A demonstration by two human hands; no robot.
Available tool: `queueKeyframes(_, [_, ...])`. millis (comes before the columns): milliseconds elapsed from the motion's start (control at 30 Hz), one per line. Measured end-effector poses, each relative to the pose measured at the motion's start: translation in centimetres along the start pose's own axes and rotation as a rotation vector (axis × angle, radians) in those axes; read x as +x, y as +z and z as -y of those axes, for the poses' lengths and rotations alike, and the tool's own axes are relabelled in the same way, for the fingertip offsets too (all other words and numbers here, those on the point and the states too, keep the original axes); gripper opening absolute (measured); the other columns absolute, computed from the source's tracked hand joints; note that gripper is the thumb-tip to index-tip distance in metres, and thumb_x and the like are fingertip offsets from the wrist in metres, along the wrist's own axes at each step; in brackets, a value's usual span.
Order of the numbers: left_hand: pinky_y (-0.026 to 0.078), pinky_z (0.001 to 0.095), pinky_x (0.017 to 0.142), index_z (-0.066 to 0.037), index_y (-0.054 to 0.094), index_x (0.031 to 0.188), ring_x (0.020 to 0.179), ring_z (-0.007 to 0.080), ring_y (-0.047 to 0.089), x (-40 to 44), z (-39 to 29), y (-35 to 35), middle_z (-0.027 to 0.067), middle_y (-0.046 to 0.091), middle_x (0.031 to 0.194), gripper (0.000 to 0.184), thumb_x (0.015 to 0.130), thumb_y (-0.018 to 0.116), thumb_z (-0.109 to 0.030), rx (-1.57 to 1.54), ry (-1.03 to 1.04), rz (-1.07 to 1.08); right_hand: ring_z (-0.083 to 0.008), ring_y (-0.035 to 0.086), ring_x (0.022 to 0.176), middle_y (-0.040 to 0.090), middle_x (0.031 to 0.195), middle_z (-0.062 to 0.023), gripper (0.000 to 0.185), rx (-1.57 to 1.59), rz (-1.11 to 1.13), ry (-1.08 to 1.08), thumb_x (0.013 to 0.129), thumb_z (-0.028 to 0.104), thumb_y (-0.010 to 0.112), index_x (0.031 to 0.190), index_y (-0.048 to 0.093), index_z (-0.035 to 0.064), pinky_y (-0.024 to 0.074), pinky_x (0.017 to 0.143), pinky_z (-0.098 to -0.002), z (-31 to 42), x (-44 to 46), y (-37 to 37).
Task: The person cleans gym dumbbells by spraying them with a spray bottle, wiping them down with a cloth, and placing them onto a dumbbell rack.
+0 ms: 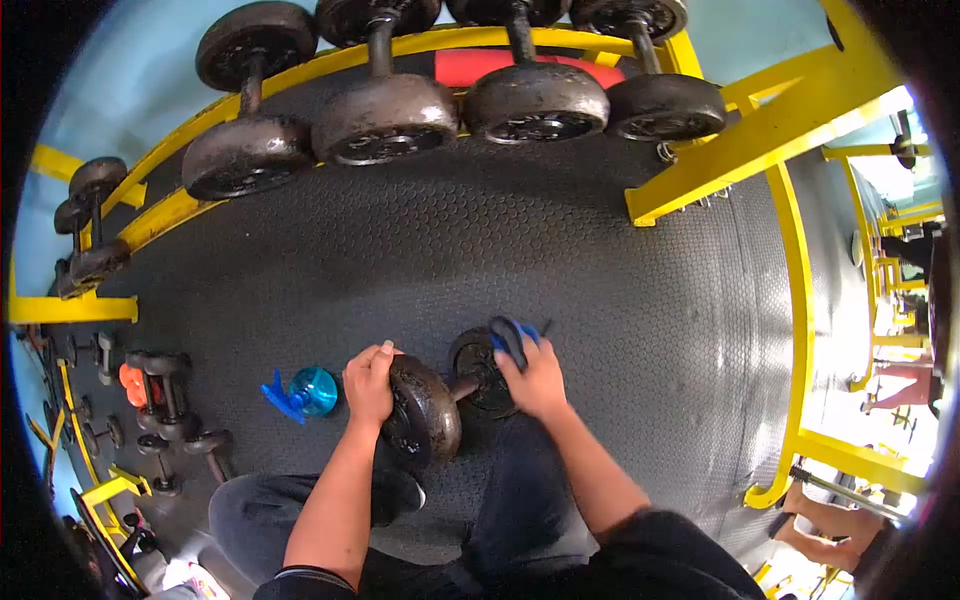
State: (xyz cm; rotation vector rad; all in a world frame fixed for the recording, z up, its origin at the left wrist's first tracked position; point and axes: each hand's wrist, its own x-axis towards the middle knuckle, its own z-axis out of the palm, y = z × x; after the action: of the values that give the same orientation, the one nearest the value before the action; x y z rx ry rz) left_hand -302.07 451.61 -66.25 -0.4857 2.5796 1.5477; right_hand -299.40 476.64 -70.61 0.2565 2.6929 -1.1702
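Note:
A worn dark dumbbell (424, 418) rests on the floor in front of my knees, its short bar joining two round ends. My left hand (369, 384) lies against the outer side of its left end, with the thumb up and the other fingers partly hidden. Closed in my right hand (535, 378) is a blue-and-black brush-like tool (512, 338), held at the upper edge of the right end; its exact kind is unclear. Left of my left hand is a translucent blue spray bottle (314, 391) with a blue trigger head.
Ahead, a yellow rack (420, 42) carries several large dumbbells (535, 102) above black textured matting (330, 240). A red roll (470, 66) lies behind them. More dumbbells (172, 395) stand at left. Yellow frame posts (797, 330) rise at right, with another person's arm (835, 525) beyond.

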Motion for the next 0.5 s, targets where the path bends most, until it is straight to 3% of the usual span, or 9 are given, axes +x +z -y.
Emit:
queueKeyframes(33, [0.046,0.0361,0.068,0.001,0.069,0.079,0.071,0.0294,0.064,0.1,0.0,-0.3,0.0162,0.067,0.074,0.042,0.089,0.049,-0.036,-0.005,0.006,0.013,-0.0472,0.049,0.110,0.047,0.121,-0.0310,0.067,-0.070,-0.058,-0.123,0.085,0.035,0.064,0.138,0.039,0.0046,0.0407,0.096,-0.0499,-0.1,-2.7,-0.2])
queueKeyframes(100, [0.046,0.0357,0.068,0.001,0.069,0.079,0.071,0.0290,0.064,0.4,1.0,-0.6,0.0161,0.067,0.074,0.043,0.089,0.049,-0.036,-0.026,-0.024,0.008,-0.0465,0.049,0.108,0.045,0.117,-0.0347,0.073,0.028,-0.004,-0.036,0.085,0.028,0.065,0.145,0.030,0.0075,0.0414,0.094,-0.0488,0.1,-6.9,-0.5])
queueKeyframes(167, [0.046,0.0353,0.069,0.002,0.069,0.079,0.072,0.0286,0.064,0.4,1.8,-0.5,0.0160,0.067,0.074,0.043,0.089,0.048,-0.036,-0.044,-0.041,0.030,-0.0465,0.050,0.106,0.046,0.120,-0.0322,0.067,0.078,0.017,0.084,0.085,0.028,0.065,0.141,0.037,0.0060,0.0422,0.094,-0.0483,0.4,-6.8,-0.4])
queueKeyframes(233, [0.044,0.0314,0.071,0.004,0.068,0.078,0.072,0.0194,0.060,0.6,1.9,-0.7,0.0112,0.066,0.074,0.049,0.089,0.046,-0.037,-0.088,-0.035,0.030,-0.0446,0.050,0.109,0.048,0.121,-0.0289,0.059,0.007,-0.035,0.096,0.084,0.025,0.066,0.134,0.043,0.0044,0.0419,0.095,-0.0459,1.2,-4.3,-0.4])
queueKeyframes(300, [0.044,0.0313,0.072,0.004,0.068,0.079,0.073,0.0186,0.060,0.8,2.7,-0.8,0.0105,0.066,0.077,0.048,0.089,0.046,-0.038,-0.096,-0.029,0.027,-0.0428,0.050,0.112,0.051,0.122,-0.0256,0.051,-0.057,-0.080,0.089,0.083,0.021,0.066,0.128,0.049,0.0028,0.0415,0.096,-0.0434,2.5,-1.7,-0.6])
queueKeyframes(367, [0.044,0.0318,0.073,0.004,0.068,0.081,0.076,0.0238,0.061,0.6,3.4,-1.0,0.0157,0.066,0.077,0.046,0.088,0.045,-0.036,-0.182,-0.052,0.087,-0.0393,0.054,0.107,0.058,0.112,-0.0210,0.040,0.010,-0.252,-0.179,0.082,0.019,0.065,0.116,0.057,0.0005,0.0437,0.092,-0.0411,3.7,-0.5,-1.3])
queueKeyframes(433, [0.043,0.0306,0.075,0.004,0.068,0.082,0.076,0.0215,0.060,0.5,3.7,-1.0,0.0121,0.066,0.078,0.043,0.086,0.048,-0.033,-0.185,-0.046,0.113,-0.0375,0.057,0.102,0.061,0.106,-0.0199,0.040,0.102,-0.219,-0.148,0.082,0.022,0.065,0.115,0.057,0.0011,0.0445,0.090,-0.0400,3.0,0.6,-2.1])
queueKeyframes(500, [0.043,0.0308,0.075,0.004,0.069,0.081,0.075,0.0208,0.060,0.3,3.2,-1.3,0.0088,0.067,0.079,0.038,0.084,0.050,-0.030,-0.339,-0.182,0.106,-0.0342,0.059,0.104,0.061,0.109,-0.0215,0.043,0.046,0.176,0.195,0.083,0.026,0.065,0.116,0.057,-0.0003,0.0449,0.090,-0.0387,2.0,1.0,-2.6])
